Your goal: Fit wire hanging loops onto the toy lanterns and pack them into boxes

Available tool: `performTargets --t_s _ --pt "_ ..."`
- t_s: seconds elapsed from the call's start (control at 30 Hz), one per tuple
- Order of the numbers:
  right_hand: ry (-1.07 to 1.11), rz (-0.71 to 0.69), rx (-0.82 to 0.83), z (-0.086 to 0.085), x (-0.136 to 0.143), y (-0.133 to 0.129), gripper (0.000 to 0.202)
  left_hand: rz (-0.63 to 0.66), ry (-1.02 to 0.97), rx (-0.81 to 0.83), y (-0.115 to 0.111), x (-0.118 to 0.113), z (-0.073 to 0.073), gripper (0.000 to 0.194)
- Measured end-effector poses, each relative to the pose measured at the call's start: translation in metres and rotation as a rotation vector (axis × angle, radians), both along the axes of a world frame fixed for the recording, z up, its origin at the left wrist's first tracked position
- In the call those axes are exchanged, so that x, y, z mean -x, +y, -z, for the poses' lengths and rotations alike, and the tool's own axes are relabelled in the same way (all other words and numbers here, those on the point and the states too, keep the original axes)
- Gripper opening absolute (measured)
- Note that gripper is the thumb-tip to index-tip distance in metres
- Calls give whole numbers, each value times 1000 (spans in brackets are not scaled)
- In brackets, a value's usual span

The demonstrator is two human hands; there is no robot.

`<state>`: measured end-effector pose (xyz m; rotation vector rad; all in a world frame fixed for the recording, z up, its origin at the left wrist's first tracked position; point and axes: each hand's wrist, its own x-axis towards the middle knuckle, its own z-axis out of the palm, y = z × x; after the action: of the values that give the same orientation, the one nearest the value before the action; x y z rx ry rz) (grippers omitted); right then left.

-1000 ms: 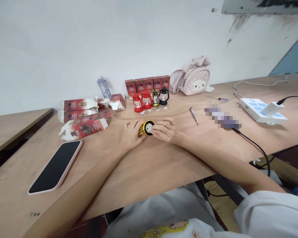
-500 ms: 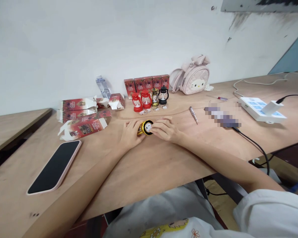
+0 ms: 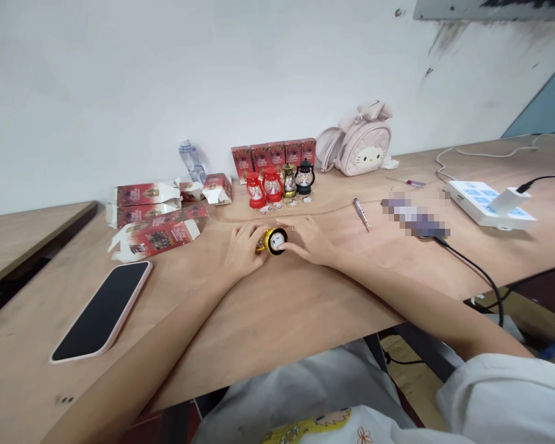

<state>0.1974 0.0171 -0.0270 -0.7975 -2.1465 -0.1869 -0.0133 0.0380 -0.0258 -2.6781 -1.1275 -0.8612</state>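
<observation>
A small gold lantern (image 3: 276, 241) lies on its side at the middle of the wooden table, its round black-rimmed base with a white centre turned towards me. My left hand (image 3: 245, 250) is closed round its body from the left. On the other side, my right hand (image 3: 311, 240) touches the base with its thumb, fingers stretched out behind it. Behind the hands stand a red lantern (image 3: 256, 191), another red one (image 3: 272, 185), a gold one (image 3: 289, 180) and a black one (image 3: 304, 177).
Opened red boxes (image 3: 155, 237) lie at left, near a bottle (image 3: 192, 161) and a phone (image 3: 102, 311). Upright red boxes (image 3: 268, 157) and a pink bag (image 3: 363, 148) stand by the wall. A screwdriver (image 3: 361, 214), blurred device (image 3: 414, 217) and power strip (image 3: 488, 206) are at right.
My right hand's fingers have spread and moved off the lantern's base, leaving the thumb there. The base shows more fully. My left hand keeps its hold.
</observation>
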Motion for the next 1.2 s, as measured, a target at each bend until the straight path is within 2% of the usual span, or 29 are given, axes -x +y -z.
performTargets --t_s 0.13,0.53,0.77,0.97,1.2 --pt "-40 -61 131 3 1 1 40 16 17 -16 1 1 1 41" --pt "-11 -68 63 4 5 -1 37 52 36 2 1 0 0 44" --pt "24 -49 110 6 6 0 40 37 65 10 0 0 -1 45" --pt "76 -38 199 6 8 2 43 64 63 -32 1 0 1 37" --pt "108 -20 275 5 10 0 40 48 102 -63 -1 0 0 38"
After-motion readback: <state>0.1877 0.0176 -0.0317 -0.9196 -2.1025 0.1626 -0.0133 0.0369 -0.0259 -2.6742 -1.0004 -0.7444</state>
